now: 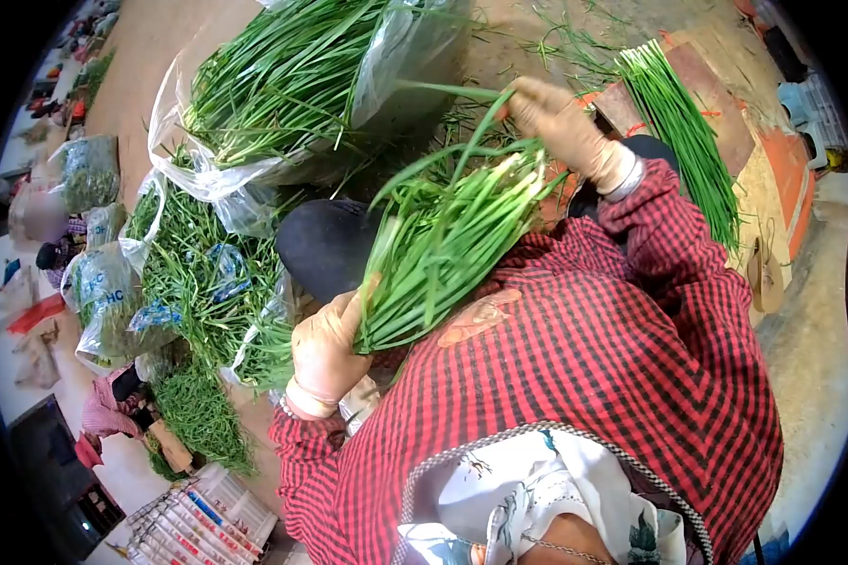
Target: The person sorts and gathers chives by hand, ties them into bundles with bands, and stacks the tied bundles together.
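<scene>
My left hand [330, 348], in a thin pale glove, is closed around the leafy end of a loose bunch of garlic chives [462, 231]. The bunch lies slantwise across my lap, its pale stem ends pointing up toward the right. Above those ends my right hand [565, 122], gloved too, pinches a few long chive leaves [452, 91] that trail away to the left. Beyond my right knee, a neat bundle of chives [693, 141] rests on a brown board [716, 94], with red ties near it.
A large clear plastic bag [170, 141] full of chives lies open ahead. Loose greens [198, 282] are heaped on the left, near stuffed bags [104, 297]. Another person [113, 405] sits at far left. Stacked white crates [198, 523] stand at lower left.
</scene>
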Demonstrator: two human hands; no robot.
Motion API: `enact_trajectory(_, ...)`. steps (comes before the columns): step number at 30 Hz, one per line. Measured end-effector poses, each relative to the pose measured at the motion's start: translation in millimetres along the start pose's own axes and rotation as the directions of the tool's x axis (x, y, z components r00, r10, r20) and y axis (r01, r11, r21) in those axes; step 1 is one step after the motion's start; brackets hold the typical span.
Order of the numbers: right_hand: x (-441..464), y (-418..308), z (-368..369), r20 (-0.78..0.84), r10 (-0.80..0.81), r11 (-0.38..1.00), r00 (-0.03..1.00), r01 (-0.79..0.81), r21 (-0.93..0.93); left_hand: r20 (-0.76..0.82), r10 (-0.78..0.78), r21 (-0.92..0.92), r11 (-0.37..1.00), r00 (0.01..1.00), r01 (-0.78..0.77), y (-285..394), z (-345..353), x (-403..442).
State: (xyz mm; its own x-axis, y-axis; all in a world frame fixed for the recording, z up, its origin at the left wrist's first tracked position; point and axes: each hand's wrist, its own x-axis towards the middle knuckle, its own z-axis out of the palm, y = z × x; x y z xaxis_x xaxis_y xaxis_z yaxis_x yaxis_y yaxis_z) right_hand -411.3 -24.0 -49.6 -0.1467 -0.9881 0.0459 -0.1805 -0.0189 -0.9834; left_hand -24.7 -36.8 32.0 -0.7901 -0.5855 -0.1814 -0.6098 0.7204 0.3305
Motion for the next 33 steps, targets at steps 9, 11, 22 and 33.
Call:
enact_trajectory(9, 10.0, -14.9, -14.4, 0.552, 0.146, 0.886, 0.821, 0.14, -0.441, 0.029, 0.193, 0.168, 0.966, 0.981, -0.195, 4.6, -7.5, 5.3)
enact_trajectory(11, 4.8, -3.2, 30.2, 0.627, -0.066, 0.92, 0.776, 0.291, -0.264, 0.019, 0.221, 0.185, 0.958, 0.975, -0.221, 8.5, -7.6, 10.8)
enact_trajectory(22, 3.0, 3.6, 72.3, 0.424, -0.101, 0.711, 0.9, 0.363, -0.602, -0.031, 0.119, -0.009, 0.993, 0.992, -0.119, 5.1, 12.1, 11.9)
enact_trajectory(33, 29.0, 31.4, 22.9, -0.069, -0.052, 0.739, 0.996, -0.008, -0.674, -0.08, 0.16, 0.09, 0.984, 0.984, -0.153, 15.9, 8.0, 20.7)
